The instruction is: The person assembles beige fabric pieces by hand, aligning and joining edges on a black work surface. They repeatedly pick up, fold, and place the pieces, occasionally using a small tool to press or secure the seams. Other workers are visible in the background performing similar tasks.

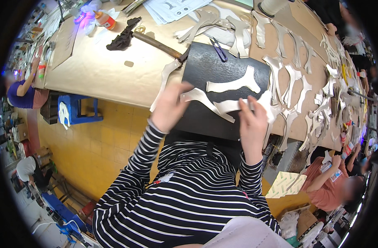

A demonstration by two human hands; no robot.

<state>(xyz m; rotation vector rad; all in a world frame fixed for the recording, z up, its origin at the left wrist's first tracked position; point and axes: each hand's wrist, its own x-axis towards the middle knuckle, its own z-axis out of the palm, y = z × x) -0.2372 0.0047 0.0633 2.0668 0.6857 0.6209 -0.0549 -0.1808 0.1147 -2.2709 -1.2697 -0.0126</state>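
In front of me, my left hand (pixel 171 106) pinches the end of a white curved cut piece (pixel 205 101), which looks like leather or a similar sheet material. My right hand (pixel 253 120) holds another white cut piece (pixel 227 106) by the fingers, its narrow end meeting the first piece. Both are over the near edge of a black mat (pixel 222 118). A white forked piece (pixel 234 84) lies flat on the mat just beyond my hands. Farther up the mat are dark blue thread snips (pixel 219 50). Another white piece (pixel 166 78) lies left of the mat, beside my left hand.
A hammer (pixel 158 44) with a wooden handle and a black cloth (pixel 123 36) lie left of the mat. An orange-labelled bottle (pixel 105 20) stands farther back. Rows of white forked pieces (pixel 294 78) cover the right side. A blue stool (pixel 78 108) stands at left; people work nearby.
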